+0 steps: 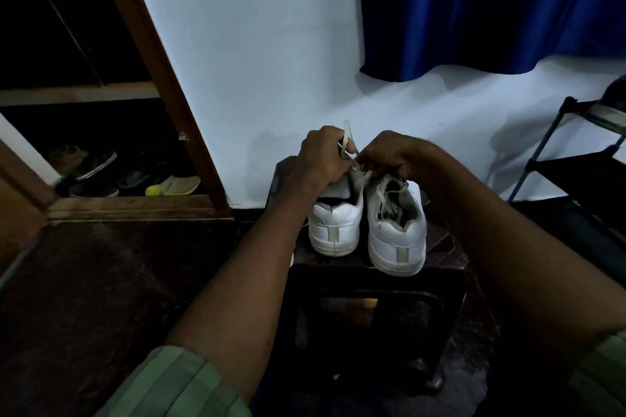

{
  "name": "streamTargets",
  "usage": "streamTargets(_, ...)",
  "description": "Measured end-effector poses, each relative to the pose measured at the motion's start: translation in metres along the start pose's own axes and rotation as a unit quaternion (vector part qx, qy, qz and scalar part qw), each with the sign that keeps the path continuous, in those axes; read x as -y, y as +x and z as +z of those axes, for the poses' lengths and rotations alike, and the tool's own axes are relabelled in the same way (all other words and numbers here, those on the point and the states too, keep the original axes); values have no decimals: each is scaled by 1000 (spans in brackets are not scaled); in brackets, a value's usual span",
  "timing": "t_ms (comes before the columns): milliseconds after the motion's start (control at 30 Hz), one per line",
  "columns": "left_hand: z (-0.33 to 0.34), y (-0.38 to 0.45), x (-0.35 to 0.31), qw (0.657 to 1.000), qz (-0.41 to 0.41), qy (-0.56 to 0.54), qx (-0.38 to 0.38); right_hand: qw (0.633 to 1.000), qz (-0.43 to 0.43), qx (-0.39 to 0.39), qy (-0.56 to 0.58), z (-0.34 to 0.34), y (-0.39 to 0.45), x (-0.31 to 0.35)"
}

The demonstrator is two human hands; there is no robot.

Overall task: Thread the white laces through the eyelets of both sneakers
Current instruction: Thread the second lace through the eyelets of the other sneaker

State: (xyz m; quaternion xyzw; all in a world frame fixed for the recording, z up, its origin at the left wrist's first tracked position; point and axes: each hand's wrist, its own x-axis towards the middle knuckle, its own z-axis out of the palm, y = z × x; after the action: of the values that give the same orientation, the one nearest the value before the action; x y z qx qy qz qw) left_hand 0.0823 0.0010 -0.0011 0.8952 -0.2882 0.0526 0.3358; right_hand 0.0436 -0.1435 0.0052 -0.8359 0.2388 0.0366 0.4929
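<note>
Left hand (323,157) fingers pinch lace (346,140); right hand (389,154) fingers grip lace, hiding eyelets. Below fingers: sneakers (394,234), stool (440,267). Beyond: wall (254,61), curtain (491,3).

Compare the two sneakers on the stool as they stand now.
The left sneaker has both hands working a lace above it; the right sneaker has loose laces lying in its opening. The right sneaker's heel overhangs the stool edge; the left sneaker sits farther back. Both are white, heels toward the camera.
</note>
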Motion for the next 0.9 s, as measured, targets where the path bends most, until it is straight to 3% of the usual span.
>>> streamTargets(267, -1, 2, 1, 998, -11, 30, -62, 1000, 13, 1, 5, -3, -4, 0)
streamTargets(633, 1, 3, -1, 999, 8, 38, -14, 1000, 18, 3, 8, -2, -4, 2)
streamTargets(733, 2, 2, 1, 1000, -1, -6, -30, 1000, 16, 12, 10, -3, -6, 1)
streamTargets(900, 5, -1, 11, 986, -94, -130, -37, 998, -55, -6, -5, -3, -8, -8)
